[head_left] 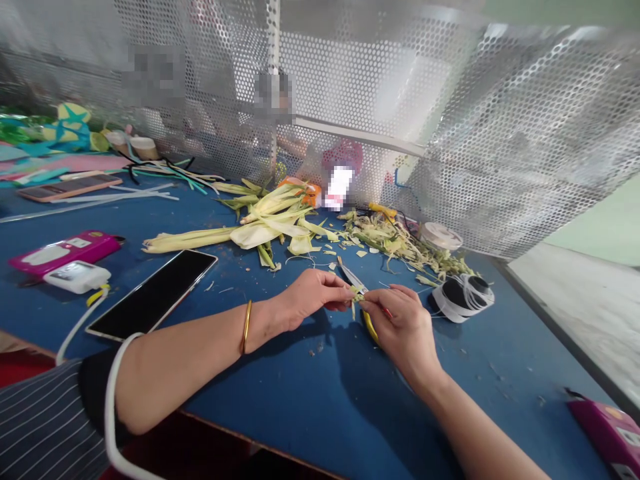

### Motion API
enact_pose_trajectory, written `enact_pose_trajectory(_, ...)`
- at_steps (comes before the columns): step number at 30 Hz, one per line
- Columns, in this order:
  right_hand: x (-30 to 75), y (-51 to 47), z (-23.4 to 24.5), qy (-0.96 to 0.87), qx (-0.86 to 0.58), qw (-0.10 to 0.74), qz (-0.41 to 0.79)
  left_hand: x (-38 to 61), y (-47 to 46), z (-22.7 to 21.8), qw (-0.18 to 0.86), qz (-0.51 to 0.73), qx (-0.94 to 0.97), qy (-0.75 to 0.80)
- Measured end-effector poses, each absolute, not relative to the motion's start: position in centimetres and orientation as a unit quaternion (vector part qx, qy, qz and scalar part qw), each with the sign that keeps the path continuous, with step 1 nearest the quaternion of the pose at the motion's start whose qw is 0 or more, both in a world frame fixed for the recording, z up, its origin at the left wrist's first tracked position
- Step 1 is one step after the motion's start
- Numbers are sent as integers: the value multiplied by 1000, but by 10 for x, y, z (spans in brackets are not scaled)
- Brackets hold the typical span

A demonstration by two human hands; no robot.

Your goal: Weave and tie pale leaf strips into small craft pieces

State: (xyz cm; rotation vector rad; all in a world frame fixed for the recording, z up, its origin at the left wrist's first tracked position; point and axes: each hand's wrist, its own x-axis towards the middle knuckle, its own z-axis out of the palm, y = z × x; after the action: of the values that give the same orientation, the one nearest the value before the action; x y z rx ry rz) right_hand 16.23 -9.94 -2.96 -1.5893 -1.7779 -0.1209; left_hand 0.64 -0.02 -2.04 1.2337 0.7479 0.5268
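Observation:
Over the blue table (300,393), my left hand (310,297) pinches a small piece of pale green leaf strip (357,293) between thumb and fingers. My right hand (403,327) is closed too, gripping the same small piece from the right, and it also holds scissors (353,277) whose blades point up and left and whose yellow handle (370,327) shows under the palm. The two hands meet at the leaf piece, a little above the table. A gold bangle (245,327) circles my left wrist.
Long yellow-green leaves (260,223) lie behind the hands, with cut scraps (400,243) to their right. A spool of thread (463,297) and a white lid (440,235) stand right. A black phone (155,293), white power bank (77,275) and pink cases (65,250) lie left. A perforated metal screen (450,100) backs the table.

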Motion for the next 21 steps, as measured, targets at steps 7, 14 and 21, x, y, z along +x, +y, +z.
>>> enact_pose_trajectory(7, 164, -97, -30, -705, -599, 380, 11, 5, 3, -21, 727, 225, 552, 342)
enact_pose_trajectory(14, 169, -96, -33, -702, -622, 344, -40, 3, 9, -19, 745, 241, 498, 372)
enact_pose_trajectory(21, 167, -97, -33, -701, -629, 333, -47, 2, 8, -18, 747, 226, 505, 369)
